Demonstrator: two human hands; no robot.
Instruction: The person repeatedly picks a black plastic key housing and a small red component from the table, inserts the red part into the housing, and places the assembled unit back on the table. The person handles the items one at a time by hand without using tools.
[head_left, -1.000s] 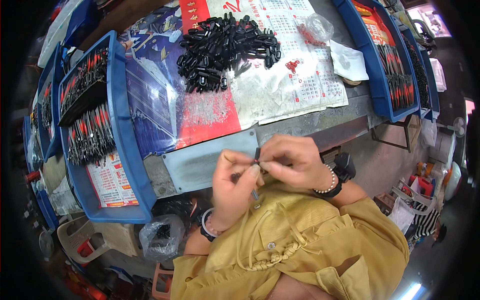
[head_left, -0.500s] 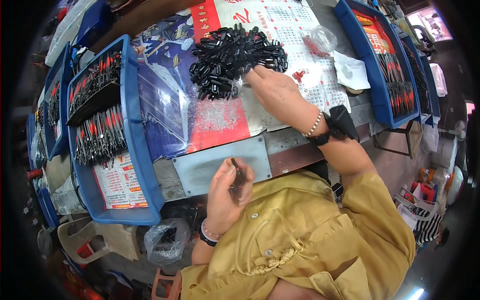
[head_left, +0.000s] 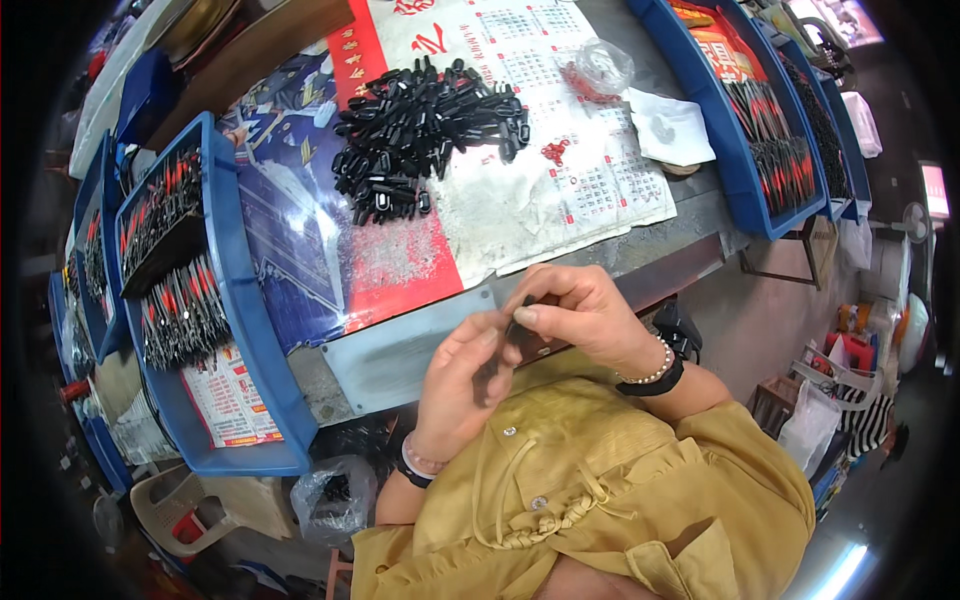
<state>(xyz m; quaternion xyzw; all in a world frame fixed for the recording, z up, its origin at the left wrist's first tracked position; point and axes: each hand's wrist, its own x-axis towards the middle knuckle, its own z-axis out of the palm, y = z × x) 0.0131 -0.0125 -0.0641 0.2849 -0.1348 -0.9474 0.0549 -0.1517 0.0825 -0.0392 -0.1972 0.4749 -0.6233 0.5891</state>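
Observation:
My two hands meet just above the front edge of the table. My right hand point(head_left: 588, 318) is closed in a pinch on a small black plastic piece point(head_left: 526, 308), mostly covered by the fingers. Against it, my left hand point(head_left: 462, 375) has its fingers curled together around something dark, too hidden to name. Farther back on the table lies a heap of black plastic pieces point(head_left: 425, 125), small and oblong, several with a slot. Beside the heap sits a little cluster of red rings point(head_left: 555, 152).
A grey metal plate point(head_left: 385, 362) lies at the table's front edge. Blue trays point(head_left: 285, 400) of slim black and red tools stand left, and another blue tray point(head_left: 745, 190) stands right. A clear plastic bag point(head_left: 605, 65) and a white paper point(head_left: 670, 125) lie at the back right.
My right hand has come back from the black heap to my left hand, now pinching a small black piece. My left hand stays near the front edge, its fingers now against the right's.

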